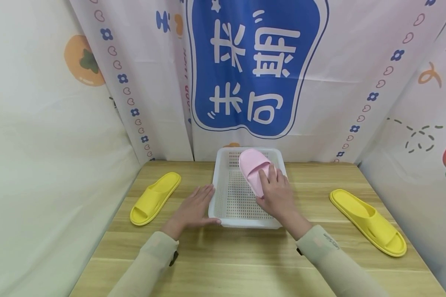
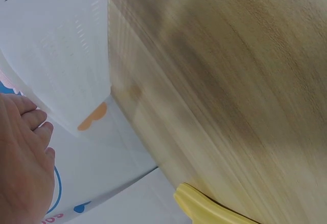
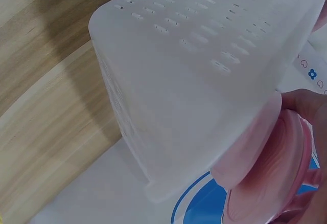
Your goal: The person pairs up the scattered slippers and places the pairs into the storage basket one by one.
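Pink slipper: held over the white basket (image 1: 250, 223), its heel end (image 1: 252, 159) pointed toward the far side; in the right wrist view it is seen at and above the rim. Layered pink edges are shown there, but whether one slipper or a stacked pair is held cannot be told.
Right hand (image 1: 279, 197): clasped on the pink slipper, fingers laid over the strap (image 1: 258, 180) at the toe end.
Left hand (image 1: 196, 206): not clenched; fingers extended against the basket's left rim, thumb at the near corner.
Weight and feel: the slipper is judged light, with a springy foam-like sole and a strap that may be squeezed flat; breakage is not expected, though a smooth surface may be slippery.
Best hold: strap and sole are best pinched together; if only the heel is taken, the toe may be left to droop.
Basket: judged to be thin, light plastic, easily slid if bumped; best steadied at the rim.
Yellow slippers (image 1: 155, 199) (image 1: 368, 222): one placed on each side of the table (image 1: 241, 264), well apart from the basket.
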Motion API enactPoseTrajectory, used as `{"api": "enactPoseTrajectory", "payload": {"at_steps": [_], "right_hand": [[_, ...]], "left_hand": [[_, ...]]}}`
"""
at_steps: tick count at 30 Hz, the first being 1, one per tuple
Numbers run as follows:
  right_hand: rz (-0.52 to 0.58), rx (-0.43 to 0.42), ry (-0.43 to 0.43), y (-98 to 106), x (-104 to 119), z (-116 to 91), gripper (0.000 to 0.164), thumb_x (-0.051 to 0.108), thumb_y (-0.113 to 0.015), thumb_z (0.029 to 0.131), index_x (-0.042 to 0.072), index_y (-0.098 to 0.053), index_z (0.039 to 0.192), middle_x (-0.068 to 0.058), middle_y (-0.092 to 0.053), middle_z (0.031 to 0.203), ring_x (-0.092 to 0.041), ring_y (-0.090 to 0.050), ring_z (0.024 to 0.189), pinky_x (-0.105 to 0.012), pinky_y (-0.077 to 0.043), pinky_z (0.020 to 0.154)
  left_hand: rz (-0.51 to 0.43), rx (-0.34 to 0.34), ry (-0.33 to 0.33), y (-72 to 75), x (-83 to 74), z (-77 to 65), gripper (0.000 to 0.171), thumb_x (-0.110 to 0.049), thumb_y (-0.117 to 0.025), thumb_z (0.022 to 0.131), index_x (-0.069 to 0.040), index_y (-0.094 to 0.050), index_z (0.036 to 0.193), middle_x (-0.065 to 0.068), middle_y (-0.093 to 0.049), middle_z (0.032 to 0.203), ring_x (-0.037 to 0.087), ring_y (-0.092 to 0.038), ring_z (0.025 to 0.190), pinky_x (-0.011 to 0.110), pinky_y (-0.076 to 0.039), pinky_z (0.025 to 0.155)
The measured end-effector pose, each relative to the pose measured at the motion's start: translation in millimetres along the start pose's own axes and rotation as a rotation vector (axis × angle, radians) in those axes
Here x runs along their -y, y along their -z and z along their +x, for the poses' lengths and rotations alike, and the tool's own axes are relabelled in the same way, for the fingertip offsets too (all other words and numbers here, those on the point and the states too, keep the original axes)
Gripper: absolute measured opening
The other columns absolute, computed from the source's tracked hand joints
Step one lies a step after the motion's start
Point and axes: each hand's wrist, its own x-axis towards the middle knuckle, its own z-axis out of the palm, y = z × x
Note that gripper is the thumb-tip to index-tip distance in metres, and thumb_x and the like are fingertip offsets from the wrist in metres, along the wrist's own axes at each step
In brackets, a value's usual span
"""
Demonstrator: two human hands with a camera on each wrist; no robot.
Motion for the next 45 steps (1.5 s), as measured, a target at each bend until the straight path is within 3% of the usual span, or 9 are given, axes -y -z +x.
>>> {"api": "enactPoseTrajectory", "payload": {"at_steps": [13,23,38,45], "right_hand": [[-0.016,0.083,-0.164,-11,9,6,0.081,0.028,-0.081,0.066,-0.002,-0.048,0.134,-0.038,-0.043,0.133,-0.055,-0.048,0.111,-0.060,-0.048,0.085],[0.014,0.205,-0.266,-19,14,15,0.086,0.030,-0.082,0.069,-0.002,-0.043,0.138,-0.040,-0.034,0.139,-0.058,-0.041,0.118,-0.064,-0.043,0.092],[-0.045,0.355,-0.334,-44,17,24,0.091,0.039,-0.079,0.072,-0.004,-0.039,0.141,-0.041,-0.032,0.140,-0.059,-0.041,0.118,-0.064,-0.041,0.095],[-0.047,0.388,-0.350,-48,20,25,0.092,0.040,-0.080,0.073,-0.006,-0.038,0.142,-0.042,-0.033,0.139,-0.059,-0.042,0.118,-0.064,-0.041,0.094]], "left_hand": [[-0.001,-0.009,-0.008,-0.6,-0.1,0.2,0.110,-0.077,-0.046,0.082,0.005,-0.021,0.151,0.019,-0.018,0.158,0.033,-0.019,0.144,0.043,-0.010,0.118],[-0.006,-0.025,-0.006,-4.3,1.1,0.8,0.112,-0.080,-0.042,0.082,0.005,-0.022,0.151,0.019,-0.018,0.158,0.033,-0.019,0.144,0.042,-0.009,0.118],[-0.026,-0.054,0.000,-6.1,1.0,-0.9,0.114,-0.083,-0.040,0.080,0.005,-0.024,0.150,0.019,-0.020,0.157,0.032,-0.019,0.145,0.042,-0.010,0.118],[-0.021,-0.067,-0.012,-6.7,1.0,-0.4,0.113,-0.082,-0.042,0.081,0.005,-0.024,0.150,0.020,-0.021,0.157,0.032,-0.019,0.144,0.043,-0.011,0.118]]}}
